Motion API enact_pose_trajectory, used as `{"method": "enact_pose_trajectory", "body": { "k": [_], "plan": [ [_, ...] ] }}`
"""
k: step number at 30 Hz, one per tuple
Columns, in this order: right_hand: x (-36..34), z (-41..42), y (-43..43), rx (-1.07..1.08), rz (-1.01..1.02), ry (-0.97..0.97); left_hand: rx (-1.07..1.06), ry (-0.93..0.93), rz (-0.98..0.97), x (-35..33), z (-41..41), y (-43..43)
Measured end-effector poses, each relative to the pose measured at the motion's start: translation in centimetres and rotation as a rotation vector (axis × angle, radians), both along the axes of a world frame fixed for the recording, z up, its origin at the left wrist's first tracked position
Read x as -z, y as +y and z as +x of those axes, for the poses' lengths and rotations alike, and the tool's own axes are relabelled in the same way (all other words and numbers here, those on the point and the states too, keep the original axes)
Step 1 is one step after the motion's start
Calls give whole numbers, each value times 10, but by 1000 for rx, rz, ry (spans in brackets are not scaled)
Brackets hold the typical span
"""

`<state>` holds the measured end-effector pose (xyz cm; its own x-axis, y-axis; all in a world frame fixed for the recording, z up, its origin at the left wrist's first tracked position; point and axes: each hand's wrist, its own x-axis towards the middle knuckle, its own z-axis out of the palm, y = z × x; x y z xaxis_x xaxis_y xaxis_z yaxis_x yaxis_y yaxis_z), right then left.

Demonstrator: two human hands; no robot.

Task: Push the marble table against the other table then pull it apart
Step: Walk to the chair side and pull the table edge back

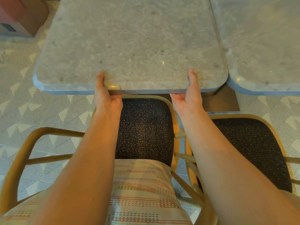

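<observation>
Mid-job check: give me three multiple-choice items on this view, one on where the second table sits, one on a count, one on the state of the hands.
1. Where is the second grey marble table relative to the held grey marble table?
A. To its right
B. To its left
C. Stacked on top

2. How many dark speckled chair seats show?
A. One
B. Two
C. Four

3. What are the hands doing?
A. Both hang free
B. Only one touches the table
C. Both have a grip on the near edge

Answers:
1. A, its rounded corner meets the held table's right side, seemingly touching.
2. B, one seat lies between the forearms, another to the right.
3. C, left hand and right hand each have a thumb on top, fingers under the edge.
</observation>
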<state>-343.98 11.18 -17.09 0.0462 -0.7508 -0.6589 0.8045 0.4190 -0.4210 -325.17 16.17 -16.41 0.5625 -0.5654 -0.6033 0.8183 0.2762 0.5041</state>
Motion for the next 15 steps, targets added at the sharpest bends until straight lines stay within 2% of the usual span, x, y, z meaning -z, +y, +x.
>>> {"method": "enact_pose_trajectory", "body": {
  "k": [12, 15],
  "plan": [
    [0, -2, 5, -3, -7, -24, 4, -19, 14, -1, 1, 5],
    [-4, -4, 28, -52, -11, -55, 81, -16, 21, -4, -5, 16]
  ]
}}
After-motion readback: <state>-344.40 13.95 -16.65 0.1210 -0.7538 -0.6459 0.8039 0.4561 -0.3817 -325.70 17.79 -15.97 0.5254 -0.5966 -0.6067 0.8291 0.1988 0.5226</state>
